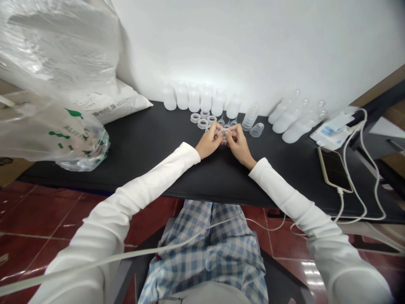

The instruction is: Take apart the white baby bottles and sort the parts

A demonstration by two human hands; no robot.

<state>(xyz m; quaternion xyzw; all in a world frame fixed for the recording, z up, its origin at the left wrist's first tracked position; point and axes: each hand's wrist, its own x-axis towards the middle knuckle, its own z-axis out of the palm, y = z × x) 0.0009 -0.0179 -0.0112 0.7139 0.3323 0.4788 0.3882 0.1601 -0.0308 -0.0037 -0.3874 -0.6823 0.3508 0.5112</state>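
Observation:
My left hand [209,141] and my right hand [239,143] meet over the black table [152,143], fingers pinched together on one small translucent plastic ring with a teat [225,132]. Just beyond the hands lie several loose white plastic rings [202,119] and a few clear teats [227,123]. A row of white plastic bottles [199,99] stands upright against the wall behind them. A stack of clear caps [249,118] and one clear cap [256,129] lie to the right of the hands.
Assembled bottles [294,120] lie on their sides at the back right. A phone [335,171] with a white cable and a white box [332,131] sit at the right. Plastic bags [72,139] fill the table's left end.

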